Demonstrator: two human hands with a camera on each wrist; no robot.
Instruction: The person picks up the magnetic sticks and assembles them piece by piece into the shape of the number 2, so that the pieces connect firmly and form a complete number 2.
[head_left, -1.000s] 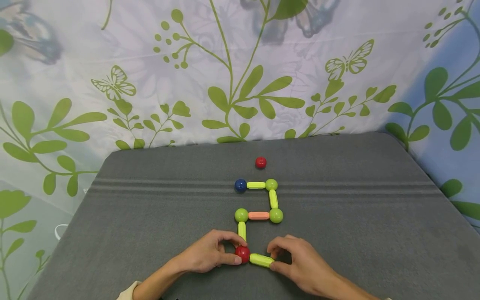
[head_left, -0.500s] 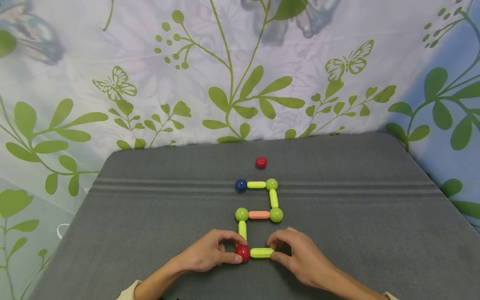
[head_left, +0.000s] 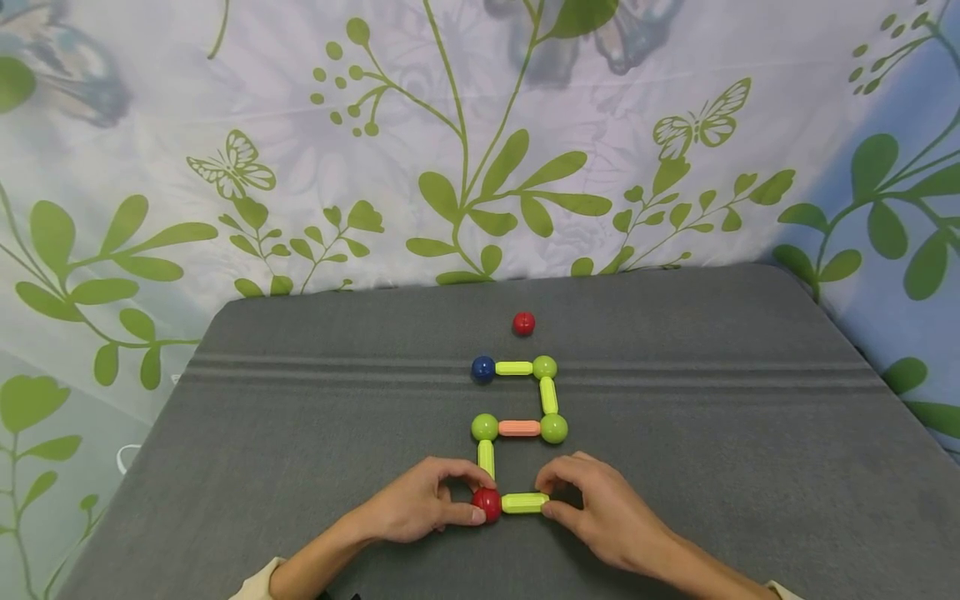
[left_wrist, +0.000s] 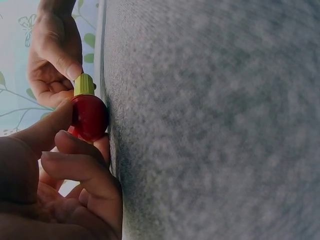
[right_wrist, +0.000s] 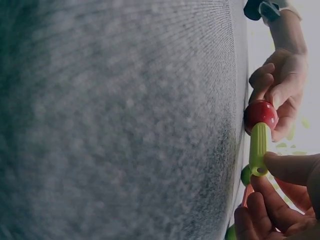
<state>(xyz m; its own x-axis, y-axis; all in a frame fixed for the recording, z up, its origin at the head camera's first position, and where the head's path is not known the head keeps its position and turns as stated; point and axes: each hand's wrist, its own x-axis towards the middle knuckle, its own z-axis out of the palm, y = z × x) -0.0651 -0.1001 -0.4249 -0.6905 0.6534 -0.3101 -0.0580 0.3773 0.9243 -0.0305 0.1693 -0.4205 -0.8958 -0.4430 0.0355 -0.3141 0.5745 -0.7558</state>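
Observation:
My left hand point(head_left: 415, 502) pinches a red ball point(head_left: 487, 504) between thumb and fingers at the near end of a zigzag chain. At the free end of a yellow-green rod point(head_left: 524, 502), my right hand point(head_left: 606, 510) pinches with thumb and fingers. The rod's other end meets the red ball, as the right wrist view also shows for the ridged rod point(right_wrist: 259, 147). From the red ball another yellow-green rod point(head_left: 486, 458) runs away to a green ball point(head_left: 484, 427). Beyond that come an orange rod point(head_left: 519, 428), a second green ball point(head_left: 553, 428) and a further yellow-green rod point(head_left: 549, 395).
The chain's far part has a third green ball point(head_left: 544, 367), a short yellow-green rod point(head_left: 513, 367) and a dark blue ball point(head_left: 483, 369). A loose red ball point(head_left: 523, 323) lies behind it. Grey cloth point(head_left: 712, 417) covers the table, and a leaf-patterned curtain point(head_left: 337, 167) hangs at its back.
The rod in my right hand has swung from slanting toward me to lying straight out sideways from the red ball, the right hand moving slightly away from me. My left hand keeps its hold.

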